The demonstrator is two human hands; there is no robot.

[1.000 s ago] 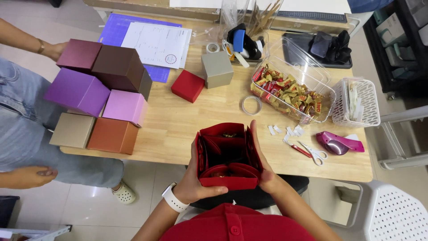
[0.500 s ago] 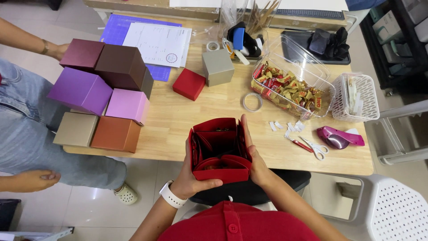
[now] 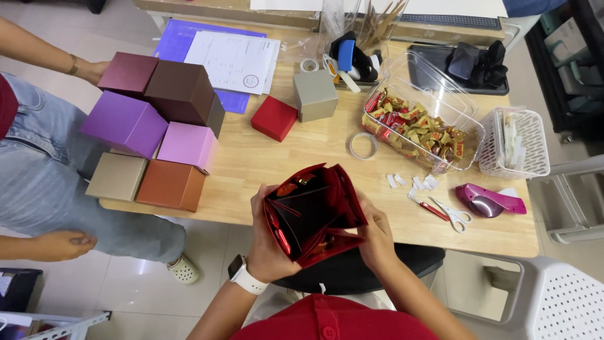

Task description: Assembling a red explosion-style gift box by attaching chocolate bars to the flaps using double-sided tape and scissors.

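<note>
I hold a glossy red cardboard box [image 3: 313, 211] in both hands over the near edge of the wooden table [image 3: 283, 160]. Its flaps stand open and its dark inside faces up, tilted to the left. My left hand [image 3: 267, 242], with a white watch on the wrist, grips the box's left side from below. My right hand [image 3: 376, 236] holds the right side, fingers on the lower flap. Something small and shiny shows inside near the top corner, too small to identify.
Several finished boxes, purple [image 3: 123, 123], brown [image 3: 182, 94], pink and orange, are stacked at the table's left. A small red box [image 3: 274, 118], a grey box [image 3: 315, 94], a clear tub of candies [image 3: 418, 129], a tape ring, scissors [image 3: 447, 214], a white basket and papers lie around. Another person stands at left.
The red box has tilted to the left and its flaps have shifted in my hands. My right hand moved down from the top edge to the lower right flap.
</note>
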